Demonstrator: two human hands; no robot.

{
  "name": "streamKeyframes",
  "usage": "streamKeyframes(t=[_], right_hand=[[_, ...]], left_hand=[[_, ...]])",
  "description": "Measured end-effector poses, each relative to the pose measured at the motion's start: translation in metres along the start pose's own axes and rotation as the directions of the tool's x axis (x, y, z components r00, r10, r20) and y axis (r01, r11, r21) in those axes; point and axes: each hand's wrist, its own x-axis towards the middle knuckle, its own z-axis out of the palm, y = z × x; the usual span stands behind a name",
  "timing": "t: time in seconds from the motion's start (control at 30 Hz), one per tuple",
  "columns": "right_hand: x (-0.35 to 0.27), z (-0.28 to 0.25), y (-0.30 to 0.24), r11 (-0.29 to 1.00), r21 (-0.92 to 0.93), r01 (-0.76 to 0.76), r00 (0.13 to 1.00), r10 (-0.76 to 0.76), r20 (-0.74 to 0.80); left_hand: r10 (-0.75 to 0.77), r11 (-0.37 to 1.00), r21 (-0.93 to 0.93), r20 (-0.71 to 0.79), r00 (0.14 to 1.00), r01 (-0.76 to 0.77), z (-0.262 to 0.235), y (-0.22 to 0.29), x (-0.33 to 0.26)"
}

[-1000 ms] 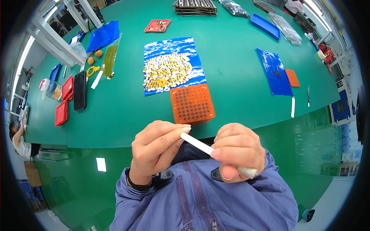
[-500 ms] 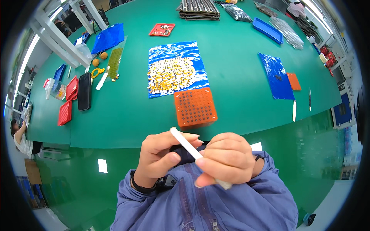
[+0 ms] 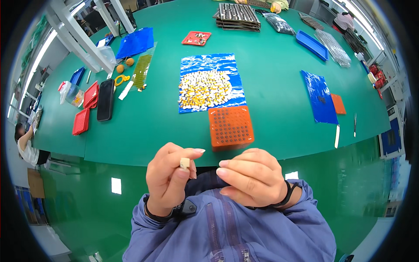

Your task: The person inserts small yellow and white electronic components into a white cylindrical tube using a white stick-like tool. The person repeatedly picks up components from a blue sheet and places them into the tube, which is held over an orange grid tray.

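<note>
My left hand (image 3: 168,179) is closed, its thumb and index finger pinching a small cream block-like thing (image 3: 184,163). I cannot tell whether this is the end of the white strip seen earlier. My right hand (image 3: 253,178) is beside it with bent fingers, the thumb apart from them, and nothing visible in between. Just beyond both hands stands an orange block (image 3: 231,126) with rows of small holes, many filled with dark pieces. Behind it, a blue sheet (image 3: 241,87) carries a heap of small white and yellow pieces (image 3: 203,91).
A black phone (image 3: 105,99), red trays (image 3: 81,121) and yellow scissors (image 3: 121,80) lie at the left. Tweezers (image 3: 355,125), another blue sheet (image 3: 318,98) and an orange plate (image 3: 338,104) are on the right. Stacked trays (image 3: 238,18) stand at the back; people work nearby.
The long white strip held between both hands no longer shows lengthwise. My hands have moved apart, and the cream thing now shows in the left one. The view has shifted slightly.
</note>
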Motion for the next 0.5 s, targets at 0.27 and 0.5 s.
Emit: streamKeyframes(t=[0.27, 0.5], right_hand=[[0.0052, 0.0075, -0.0023, 1.000, 0.012, -0.010, 0.998, 0.011, -0.064], [0.0040, 0.0082, 0.0012, 0.999, 0.032, -0.027, 0.999, 0.028, -0.016]], left_hand=[[0.074, 0.949, 0.291, 0.174, 0.982, -0.123, 0.0032, 0.0054, 0.0036], [0.092, 0.948, 0.279, 0.213, 0.973, -0.151, 0.0070, 0.0003, 0.0038]])
